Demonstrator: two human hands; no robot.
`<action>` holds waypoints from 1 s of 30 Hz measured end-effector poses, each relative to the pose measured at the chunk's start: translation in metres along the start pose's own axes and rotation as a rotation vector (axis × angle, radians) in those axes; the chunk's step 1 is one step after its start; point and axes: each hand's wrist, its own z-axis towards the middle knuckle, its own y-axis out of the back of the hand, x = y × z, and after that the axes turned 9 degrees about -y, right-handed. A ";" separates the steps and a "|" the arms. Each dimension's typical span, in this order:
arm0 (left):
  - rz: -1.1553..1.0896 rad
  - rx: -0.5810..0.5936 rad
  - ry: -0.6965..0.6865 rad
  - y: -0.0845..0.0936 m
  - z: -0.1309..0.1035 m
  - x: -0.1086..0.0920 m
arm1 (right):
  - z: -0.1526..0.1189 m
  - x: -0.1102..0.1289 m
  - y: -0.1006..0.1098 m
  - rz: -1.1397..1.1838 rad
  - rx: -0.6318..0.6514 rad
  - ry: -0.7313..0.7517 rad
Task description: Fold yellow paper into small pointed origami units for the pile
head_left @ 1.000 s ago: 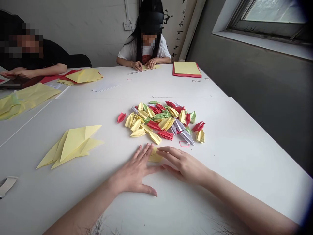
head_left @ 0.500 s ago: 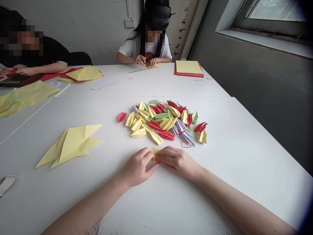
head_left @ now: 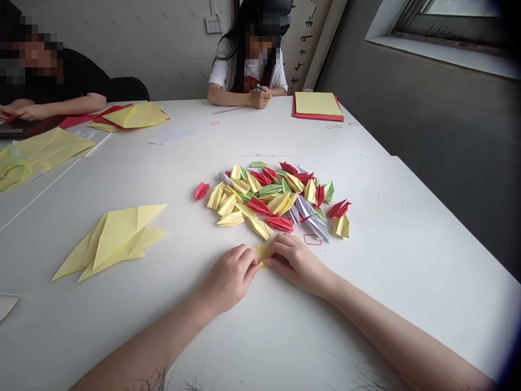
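Between my hands is a small piece of folded yellow paper [head_left: 261, 255], close to the white tabletop. My left hand [head_left: 231, 276] pinches its left side between thumb and fingers. My right hand [head_left: 297, 262] grips its right side, fingers bent over it and thumb underneath. Parts of the paper are hidden behind the fingers. Just beyond my hands lies a pile of folded paper pieces [head_left: 271, 204] in yellow, red, green and pale purple. Off to the left, several larger folded yellow sheets [head_left: 118, 233] overlap one another.
Across the white table [head_left: 358, 304], one person [head_left: 250, 81] holds a pen near a ruler [head_left: 230, 109]. Another person [head_left: 77, 81] sits at the far left by yellow and red paper [head_left: 136, 115]. A stack of square sheets [head_left: 318, 107] lies at the back right.
My right hand has shifted slightly up and right, showing more of the yellow paper between my hands. The person opposite has drawn their hands together around the pen. The view has turned slightly.
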 end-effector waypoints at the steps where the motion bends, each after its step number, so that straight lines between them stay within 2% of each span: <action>1: 0.029 0.008 0.011 -0.001 0.001 -0.001 | 0.001 0.001 0.000 -0.015 0.005 -0.012; 11: 0.331 0.044 0.023 -0.007 0.004 -0.009 | -0.003 0.007 -0.009 -0.121 -0.045 -0.132; 17: 0.347 0.033 0.021 -0.008 0.004 -0.008 | -0.002 0.008 -0.011 -0.108 -0.091 -0.133; 30: 0.295 0.047 0.042 -0.007 0.003 -0.007 | -0.004 0.006 -0.014 -0.151 -0.096 -0.135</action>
